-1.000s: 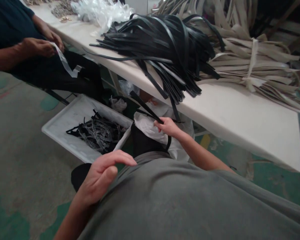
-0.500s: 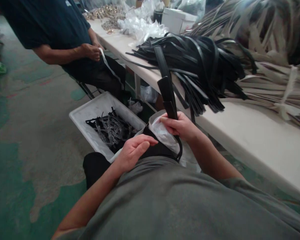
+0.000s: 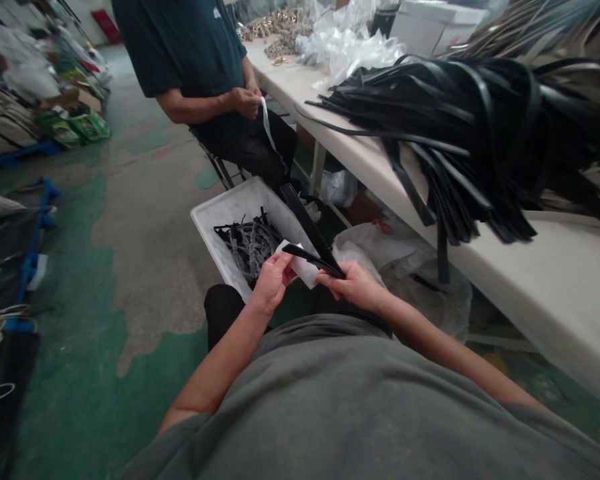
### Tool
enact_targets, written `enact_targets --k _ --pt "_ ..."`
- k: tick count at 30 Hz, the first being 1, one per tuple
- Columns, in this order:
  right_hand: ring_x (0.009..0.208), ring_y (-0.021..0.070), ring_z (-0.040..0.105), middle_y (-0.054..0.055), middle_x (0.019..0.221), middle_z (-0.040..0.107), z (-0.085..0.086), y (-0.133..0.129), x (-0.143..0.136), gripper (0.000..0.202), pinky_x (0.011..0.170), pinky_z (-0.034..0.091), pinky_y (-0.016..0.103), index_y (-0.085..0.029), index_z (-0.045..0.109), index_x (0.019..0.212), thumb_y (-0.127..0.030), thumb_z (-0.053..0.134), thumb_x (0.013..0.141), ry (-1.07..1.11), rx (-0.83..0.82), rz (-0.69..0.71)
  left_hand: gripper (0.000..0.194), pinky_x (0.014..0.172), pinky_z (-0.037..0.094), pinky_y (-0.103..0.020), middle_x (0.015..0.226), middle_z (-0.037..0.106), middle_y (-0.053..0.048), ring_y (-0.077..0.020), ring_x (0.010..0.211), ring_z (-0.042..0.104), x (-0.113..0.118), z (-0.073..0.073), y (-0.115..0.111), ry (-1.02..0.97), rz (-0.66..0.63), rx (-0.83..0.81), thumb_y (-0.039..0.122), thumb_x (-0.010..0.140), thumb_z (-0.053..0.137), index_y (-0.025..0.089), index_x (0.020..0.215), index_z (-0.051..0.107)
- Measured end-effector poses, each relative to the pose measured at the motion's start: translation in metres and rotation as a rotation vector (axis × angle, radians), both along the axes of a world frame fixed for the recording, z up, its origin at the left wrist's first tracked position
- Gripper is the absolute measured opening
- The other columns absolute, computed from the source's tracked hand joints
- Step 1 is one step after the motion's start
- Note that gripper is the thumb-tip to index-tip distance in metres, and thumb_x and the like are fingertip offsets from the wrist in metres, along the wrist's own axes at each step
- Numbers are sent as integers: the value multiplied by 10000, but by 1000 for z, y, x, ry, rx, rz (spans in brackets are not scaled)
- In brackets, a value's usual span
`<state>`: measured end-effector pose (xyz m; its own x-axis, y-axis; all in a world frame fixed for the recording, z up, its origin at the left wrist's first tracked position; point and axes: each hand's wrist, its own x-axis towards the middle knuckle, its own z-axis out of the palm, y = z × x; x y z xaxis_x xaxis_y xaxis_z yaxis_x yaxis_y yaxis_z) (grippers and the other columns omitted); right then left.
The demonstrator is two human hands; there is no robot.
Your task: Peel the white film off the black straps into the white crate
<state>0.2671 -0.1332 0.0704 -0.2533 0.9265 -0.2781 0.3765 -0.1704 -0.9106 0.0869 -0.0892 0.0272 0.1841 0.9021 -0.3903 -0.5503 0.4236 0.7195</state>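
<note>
Black flat straps (image 3: 307, 223) are gripped near their lower ends by my right hand (image 3: 353, 283), fingers closed round them. One long strap points up and away, while shorter ends lean left toward my other hand. A small white sheet (image 3: 306, 272), paper or thin plastic, lies under these ends. My left hand (image 3: 273, 280) pinches its left edge, close to the tip of a short strap end; whether it also touches that tip I cannot tell. Just beyond my left hand is a white bin (image 3: 210, 233) with black straps (image 3: 247, 243) in clear wrapping.
On the long table (image 3: 575, 267) at right lies a big heap of black straps (image 3: 460, 127), some hanging over the edge. A plastic bag (image 3: 425, 287) sits below. Across the bin a seated person (image 3: 190, 60) holds a white strip (image 3: 267, 123). Blue pallets (image 3: 33, 247) stand left.
My view has swung left. My left hand, loose before, now pinches the white sheet. The straps in my right hand have tilted left, with the short ends fanned away from the long one.
</note>
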Motion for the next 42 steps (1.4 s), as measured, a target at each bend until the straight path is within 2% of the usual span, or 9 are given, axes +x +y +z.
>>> enact_targets --k 3,8,10,14,18,21,26,34,42 --pt "442 95 414 -28 451 501 -5 -2 4 363 477 311 239 -161 614 645 -489 593 801 -23 -27 -16 280 614 488 -233 731 701 -6 -122 629 611 -15 -7 4 209 45 92 379 670 807 153 802 707" --pt "423 87 395 -42 460 495 -12 -6 10 360 459 301 234 -158 648 718 -505 602 800 -16 -100 0 237 578 455 -224 636 677 -4 -113 568 565 -38 -14 8 542 15 297 382 744 743 146 771 740" --pt "433 86 410 -42 475 508 -16 -7 8 353 462 309 229 -157 640 714 -501 617 791 -5 -147 41 255 583 465 -221 653 682 -2 -116 583 580 -39 -16 12 511 29 289 403 741 745 153 788 731" --pt "428 80 405 -46 471 509 -23 3 -4 345 446 285 225 -152 621 705 -490 635 770 39 -176 96 379 640 515 -250 759 713 -20 -142 664 642 -32 -23 16 258 61 105 530 731 721 169 841 688" --pt "408 65 366 -57 455 485 -27 30 -18 302 436 263 224 -152 585 665 -437 622 757 29 -94 -27 570 739 536 -309 905 736 -80 -193 788 686 -23 -32 0 94 -175 -7 648 674 711 156 961 681" --pt "412 61 367 -60 459 486 -28 47 -27 247 438 266 220 -151 577 663 -378 606 755 23 -69 -52 553 795 517 -310 941 736 -58 -185 822 684 -17 -38 -17 141 -231 43 515 614 819 172 1027 685" --pt "428 63 396 -62 474 505 -33 55 -39 229 454 289 212 -132 630 734 -361 627 740 7 -56 -16 451 847 488 -317 881 733 -13 -157 797 663 -14 -43 -20 253 -125 139 371 624 832 180 1014 708" --pt "451 75 435 -57 482 513 -36 60 -40 219 469 313 210 -127 654 762 -343 626 743 -42 -14 -25 383 689 476 -245 805 709 5 -122 710 624 -13 -40 -11 348 -86 117 299 590 835 171 927 706" --pt "526 91 507 -35 546 565 -47 63 -40 180 520 366 205 -116 660 757 -289 642 710 1 8 -58 288 591 437 -224 763 700 -20 -92 613 565 -13 -36 -8 278 -286 -48 231 569 823 145 826 727"
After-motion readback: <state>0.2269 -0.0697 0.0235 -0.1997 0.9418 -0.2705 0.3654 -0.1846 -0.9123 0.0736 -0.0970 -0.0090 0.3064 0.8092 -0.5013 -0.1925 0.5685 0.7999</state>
